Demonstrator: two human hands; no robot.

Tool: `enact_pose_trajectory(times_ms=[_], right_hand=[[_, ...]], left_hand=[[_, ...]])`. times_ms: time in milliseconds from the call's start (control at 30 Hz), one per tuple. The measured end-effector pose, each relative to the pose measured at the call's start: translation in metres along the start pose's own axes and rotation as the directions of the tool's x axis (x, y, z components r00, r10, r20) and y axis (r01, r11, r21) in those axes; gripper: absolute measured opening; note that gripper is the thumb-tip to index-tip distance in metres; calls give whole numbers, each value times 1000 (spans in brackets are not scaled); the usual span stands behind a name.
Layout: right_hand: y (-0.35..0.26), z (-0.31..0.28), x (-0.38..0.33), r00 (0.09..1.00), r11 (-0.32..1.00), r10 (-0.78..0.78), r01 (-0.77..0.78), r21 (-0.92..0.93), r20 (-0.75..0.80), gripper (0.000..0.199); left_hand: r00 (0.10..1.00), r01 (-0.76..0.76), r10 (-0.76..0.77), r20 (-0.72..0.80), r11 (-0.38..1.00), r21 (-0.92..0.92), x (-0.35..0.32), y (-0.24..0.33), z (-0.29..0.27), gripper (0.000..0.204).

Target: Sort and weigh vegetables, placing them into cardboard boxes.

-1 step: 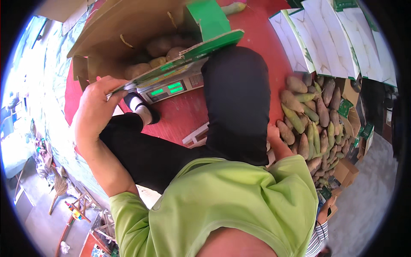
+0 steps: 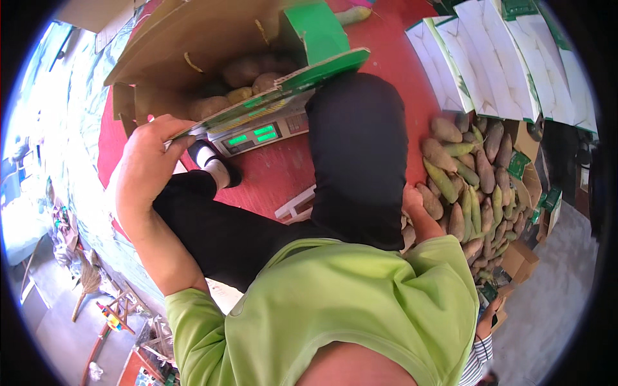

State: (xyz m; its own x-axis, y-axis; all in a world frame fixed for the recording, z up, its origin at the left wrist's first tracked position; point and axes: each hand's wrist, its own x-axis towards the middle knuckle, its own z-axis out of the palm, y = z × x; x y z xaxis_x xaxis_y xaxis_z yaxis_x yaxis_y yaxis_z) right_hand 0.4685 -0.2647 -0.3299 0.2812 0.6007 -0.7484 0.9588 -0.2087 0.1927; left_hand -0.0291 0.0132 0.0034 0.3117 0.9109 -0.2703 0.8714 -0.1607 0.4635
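My left hand (image 2: 149, 151) pinches the near edge of a cardboard box's flap (image 2: 222, 122), thumb below and fingers on top. Inside the open cardboard box (image 2: 174, 58), which is brown within and has green parts, lie several reddish-brown and yellowish radishes (image 2: 239, 95). Under the flap shows a weighing scale (image 2: 261, 136) with green lit displays. At the right of my raised knee is my right hand (image 2: 413, 198), next to a heap of green and reddish-brown radishes (image 2: 473, 174). The knee hides its fingers, so whether it holds anything does not show.
Folded white cartons (image 2: 496, 61) stand at the far right. A single pale radish (image 2: 353, 15) lies on the red surface (image 2: 277, 170) beyond the box. At lower left are a broom (image 2: 85, 286) and clutter. Another person's striped sleeve (image 2: 479, 354) appears at lower right.
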Motion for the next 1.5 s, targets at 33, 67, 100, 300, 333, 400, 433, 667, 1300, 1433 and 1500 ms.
enact_pose_trajectory(times_ms=[33,67,100,300,333,400,433,667,1300,1433,1500], right_hand=[[7,-10,4,1000,1000,0,0,-2,-12,36],[12,-20,11,992,970,97,-77,231,-79,43],[15,-30,17,971,881,204,-128,456,-121,50],[2,-170,24,802,549,81,460,697,-593,51],[-1,-196,25,752,462,67,560,688,-656,52],[-24,-275,-10,722,374,52,626,684,-690,61],[-31,-308,-22,637,380,32,705,599,-770,59],[-123,-464,-115,247,68,-114,968,241,-962,46],[-164,-466,-99,431,258,-363,898,356,-826,36],[-91,-388,-40,531,311,-280,838,448,-800,33],[-58,-330,-16,650,499,-153,701,510,-745,37]], left_hand=[[1000,-2,2,9,1000,28,1,1,1,23],[1000,-2,1,17,1000,30,0,2,1,22],[1000,1,-1,7,1000,27,-1,4,0,22],[1000,-17,17,-2,998,64,-3,0,0,19],[999,-47,47,-8,997,66,-3,-4,1,19],[997,-71,72,-15,995,67,-4,-8,2,20],[998,-55,57,-22,996,68,-4,-7,3,20],[999,40,-40,-1,997,64,-5,0,0,20],[999,-29,28,-18,999,-46,-8,-12,-2,19],[999,-47,47,16,998,-37,-3,-8,0,19],[1000,-1,0,-10,998,-58,-1,-16,0,21]])
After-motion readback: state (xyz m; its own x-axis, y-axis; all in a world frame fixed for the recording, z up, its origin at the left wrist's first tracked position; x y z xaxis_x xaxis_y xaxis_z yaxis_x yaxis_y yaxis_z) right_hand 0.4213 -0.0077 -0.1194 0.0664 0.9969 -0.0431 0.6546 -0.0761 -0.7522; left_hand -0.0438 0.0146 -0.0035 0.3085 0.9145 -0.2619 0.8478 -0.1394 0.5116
